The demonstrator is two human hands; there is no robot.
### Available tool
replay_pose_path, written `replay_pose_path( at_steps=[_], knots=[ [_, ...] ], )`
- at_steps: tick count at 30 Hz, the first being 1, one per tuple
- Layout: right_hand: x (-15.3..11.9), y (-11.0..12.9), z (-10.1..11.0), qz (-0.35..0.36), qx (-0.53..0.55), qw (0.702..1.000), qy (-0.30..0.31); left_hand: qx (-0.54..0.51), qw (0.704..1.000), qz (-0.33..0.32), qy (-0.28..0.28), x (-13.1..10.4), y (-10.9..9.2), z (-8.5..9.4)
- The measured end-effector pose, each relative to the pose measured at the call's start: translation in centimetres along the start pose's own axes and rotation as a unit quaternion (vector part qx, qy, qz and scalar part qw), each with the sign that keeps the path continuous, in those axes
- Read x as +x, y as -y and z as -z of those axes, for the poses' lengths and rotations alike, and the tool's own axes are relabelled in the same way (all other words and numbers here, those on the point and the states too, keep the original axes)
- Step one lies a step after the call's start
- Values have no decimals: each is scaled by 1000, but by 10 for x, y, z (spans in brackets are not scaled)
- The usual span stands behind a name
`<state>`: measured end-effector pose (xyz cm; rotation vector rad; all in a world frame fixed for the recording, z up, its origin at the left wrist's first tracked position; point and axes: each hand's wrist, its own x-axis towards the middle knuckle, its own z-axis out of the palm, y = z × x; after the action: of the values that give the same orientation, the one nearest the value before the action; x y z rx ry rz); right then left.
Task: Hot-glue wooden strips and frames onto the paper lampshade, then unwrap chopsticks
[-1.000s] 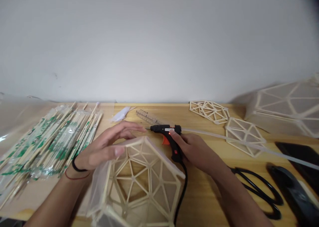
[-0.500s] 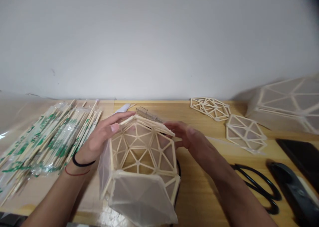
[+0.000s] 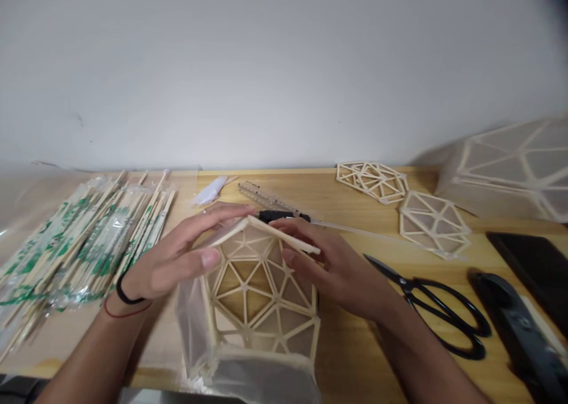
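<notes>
In the head view, a domed frame of thin wooden sticks point(image 3: 276, 300), joined in triangles and skinned with translucent film, is tilted so its hollow inside faces me. A film-covered flap point(image 3: 261, 375) hangs at its near side. My left hand point(image 3: 180, 259) grips the upper left rim, fingers over the outside and thumb at the inner edge. With my right hand point(image 3: 331, 259) I clasp the upper right panel, thumb inside and fingers behind it; some fingertips are hidden. Just beyond the frame lie a black tool point(image 3: 284, 216), partly covered, and a clear ruler point(image 3: 270, 200).
Wrapped chopsticks point(image 3: 95, 244) spread over the left side. At right lie black-handled scissors point(image 3: 437, 309), a black elongated device point(image 3: 515, 321) and a dark flat slab point(image 3: 532, 268). Two flat stick panels point(image 3: 373, 181) rest behind, beside a larger film-covered structure point(image 3: 510, 173) against the wall.
The frame has tipped, showing more of its inside, and its near flap sits lower. My right hand has moved left, its thumb now inside the rim. The scissors and black tool show more.
</notes>
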<state>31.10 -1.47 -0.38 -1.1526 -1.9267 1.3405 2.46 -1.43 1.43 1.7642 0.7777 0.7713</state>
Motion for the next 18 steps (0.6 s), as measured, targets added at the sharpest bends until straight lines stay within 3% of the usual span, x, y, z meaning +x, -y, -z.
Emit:
replay_pose_path(
  at_steps=[6,18],
  knots=[
    [0,-6,-3,40,-41,998,-10,30,998,-38,35,1,1,3],
    [-3,-5,-1,54,-75,995,-33,8,999,-28,43,3,3,0]
  ],
)
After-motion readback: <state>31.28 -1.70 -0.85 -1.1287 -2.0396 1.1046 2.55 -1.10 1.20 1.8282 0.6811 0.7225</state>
